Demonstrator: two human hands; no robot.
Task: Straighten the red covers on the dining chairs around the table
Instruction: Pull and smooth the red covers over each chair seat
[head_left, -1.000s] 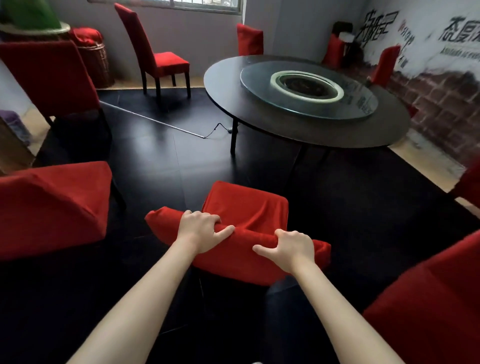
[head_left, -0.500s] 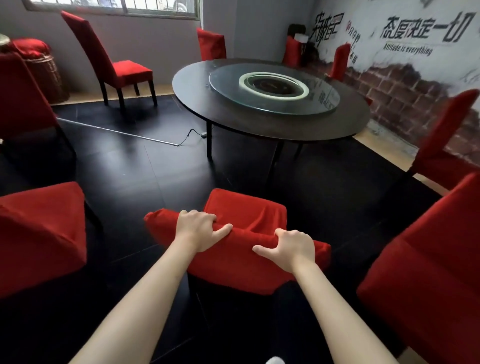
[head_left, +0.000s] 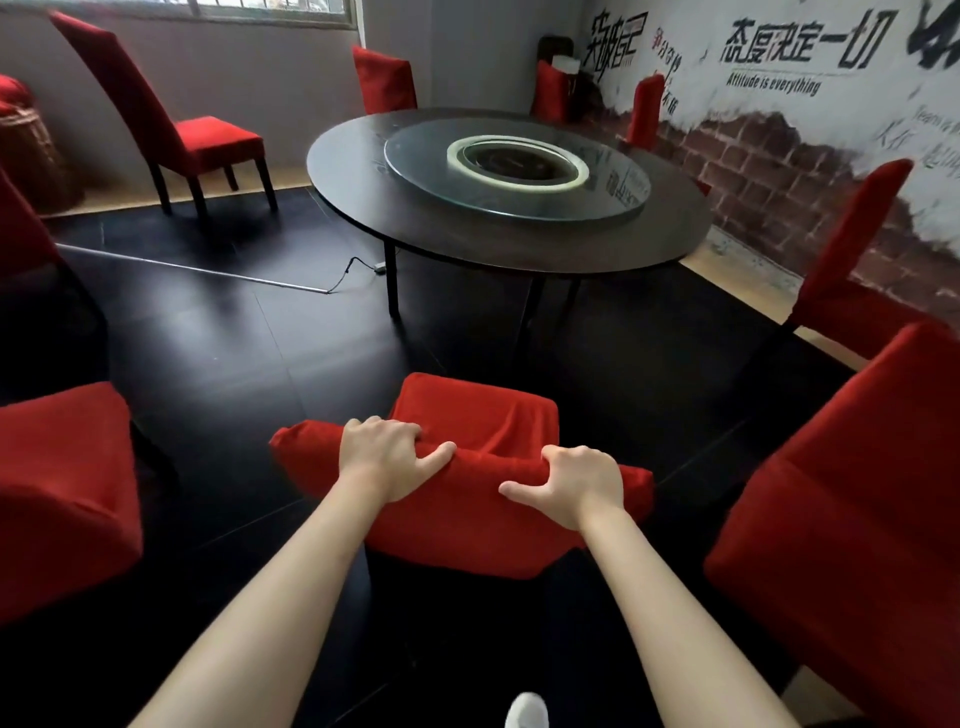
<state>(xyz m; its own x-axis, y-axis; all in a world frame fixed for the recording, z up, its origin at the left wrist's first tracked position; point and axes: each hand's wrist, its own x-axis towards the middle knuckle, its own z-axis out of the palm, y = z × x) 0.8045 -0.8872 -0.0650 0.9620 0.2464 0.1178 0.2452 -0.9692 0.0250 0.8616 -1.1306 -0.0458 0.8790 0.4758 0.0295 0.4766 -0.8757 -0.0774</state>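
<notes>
Chair cover (head_left: 462, 519) unmoved, under both grips

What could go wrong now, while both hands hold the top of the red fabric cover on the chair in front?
1. The left hand and the right hand bunch the red fabric chair cover along the top edge; pulling unevenly may leave it twisted.
2. A hard tug could tip the chair backward toward the person.
3. The thin cable lying on the dark floor near the round dark table could catch a foot when moving on.
</notes>
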